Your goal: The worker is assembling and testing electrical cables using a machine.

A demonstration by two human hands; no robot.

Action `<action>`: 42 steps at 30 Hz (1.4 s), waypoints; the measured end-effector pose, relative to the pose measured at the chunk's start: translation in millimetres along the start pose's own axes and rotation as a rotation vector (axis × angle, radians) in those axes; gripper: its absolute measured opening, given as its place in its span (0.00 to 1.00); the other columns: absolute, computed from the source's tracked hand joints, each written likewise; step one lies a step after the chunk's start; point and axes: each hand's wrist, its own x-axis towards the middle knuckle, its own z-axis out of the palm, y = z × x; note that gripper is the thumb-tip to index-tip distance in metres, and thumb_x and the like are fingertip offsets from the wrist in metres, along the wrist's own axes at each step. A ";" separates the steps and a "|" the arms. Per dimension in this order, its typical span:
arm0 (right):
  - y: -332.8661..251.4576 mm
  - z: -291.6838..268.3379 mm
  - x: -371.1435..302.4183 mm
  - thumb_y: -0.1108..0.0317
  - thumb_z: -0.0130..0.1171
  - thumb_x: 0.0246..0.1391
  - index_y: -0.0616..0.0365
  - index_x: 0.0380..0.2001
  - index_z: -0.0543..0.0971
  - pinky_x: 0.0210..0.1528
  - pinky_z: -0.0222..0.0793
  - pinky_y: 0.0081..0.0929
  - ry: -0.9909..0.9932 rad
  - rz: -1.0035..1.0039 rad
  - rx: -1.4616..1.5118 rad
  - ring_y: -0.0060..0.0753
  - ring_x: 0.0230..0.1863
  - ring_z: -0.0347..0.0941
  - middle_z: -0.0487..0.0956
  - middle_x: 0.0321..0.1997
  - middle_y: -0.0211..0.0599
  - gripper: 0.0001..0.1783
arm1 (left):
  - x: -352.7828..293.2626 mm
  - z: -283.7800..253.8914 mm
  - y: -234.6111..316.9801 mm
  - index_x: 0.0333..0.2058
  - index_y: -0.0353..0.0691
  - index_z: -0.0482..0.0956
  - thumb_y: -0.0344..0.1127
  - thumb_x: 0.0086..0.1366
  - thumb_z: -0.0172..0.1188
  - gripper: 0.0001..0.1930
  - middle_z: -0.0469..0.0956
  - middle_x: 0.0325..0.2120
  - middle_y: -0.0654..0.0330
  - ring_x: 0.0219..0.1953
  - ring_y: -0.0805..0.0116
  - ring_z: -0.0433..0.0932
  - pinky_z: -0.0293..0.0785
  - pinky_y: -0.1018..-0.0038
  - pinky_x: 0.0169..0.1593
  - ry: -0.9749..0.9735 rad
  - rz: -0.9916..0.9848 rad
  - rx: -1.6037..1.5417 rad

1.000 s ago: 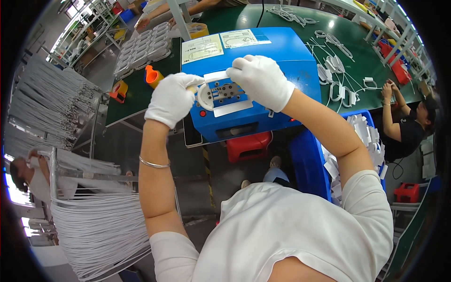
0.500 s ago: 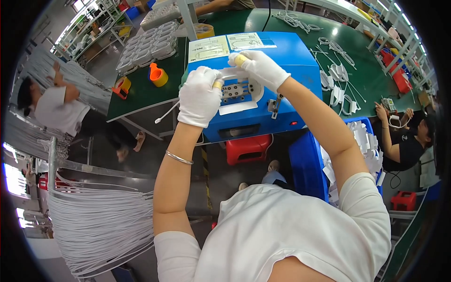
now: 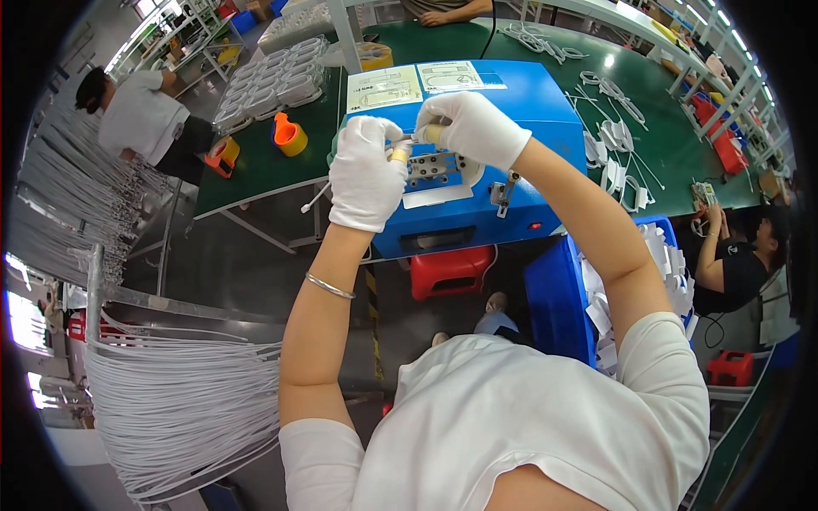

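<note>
Both hands wear white gloves with yellow coverings on some fingertips. My left hand [image 3: 366,175] is closed round a white cable [image 3: 317,198], whose connector end pokes out to its left. Just right of it, my right hand [image 3: 477,128] is closed in a pinch on what looks like the same cable. The small part between the fingertips is mostly hidden. Both hands are over the front of a blue machine [image 3: 541,128], at its recess with a metal fixture block [image 3: 432,167]. A metal lever [image 3: 504,196] is mounted right of the recess.
An orange tape dispenser [image 3: 290,138] and white trays [image 3: 273,81] stand left on the green table [image 3: 328,111]. Coiled white cables [image 3: 615,136] lie right. A blue bin [image 3: 550,298] holds white pieces. Hanging cables [image 3: 183,409] fill the lower left. Co-workers are left, right and behind the machine.
My right hand has lowered slightly and come closer to my left fingertips, uncovering more of the machine's top. The co-worker at left has moved farther back.
</note>
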 end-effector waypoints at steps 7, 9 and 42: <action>-3.3 13.1 -17.9 0.73 0.58 0.50 0.58 0.28 0.77 0.32 0.74 0.36 0.175 -0.462 -0.714 0.42 0.31 0.77 0.77 0.34 0.40 0.02 | 5.2 3.6 -4.9 0.38 0.41 0.73 0.28 0.54 0.62 0.12 0.77 0.35 0.53 0.39 0.55 0.76 0.73 0.63 0.42 -0.109 -0.107 -0.130; 1.9 13.5 -19.5 0.72 0.57 0.51 0.58 0.29 0.77 0.31 0.74 0.34 0.196 -0.466 -0.646 0.41 0.31 0.77 0.77 0.33 0.40 0.02 | 6.7 2.3 -8.2 0.37 0.40 0.74 0.28 0.54 0.62 0.11 0.78 0.33 0.53 0.37 0.55 0.77 0.74 0.63 0.41 -0.259 -0.191 -0.195; 257.6 -89.9 -356.8 0.55 0.59 0.46 0.55 0.43 0.75 0.49 0.68 0.43 1.012 1.181 -0.904 0.50 0.47 0.72 0.75 0.44 0.50 0.23 | -124.1 -63.5 -65.0 0.56 0.35 0.68 0.51 0.68 0.50 0.27 0.76 0.39 0.55 0.37 0.68 0.76 0.75 0.74 0.40 -0.385 -0.901 -0.649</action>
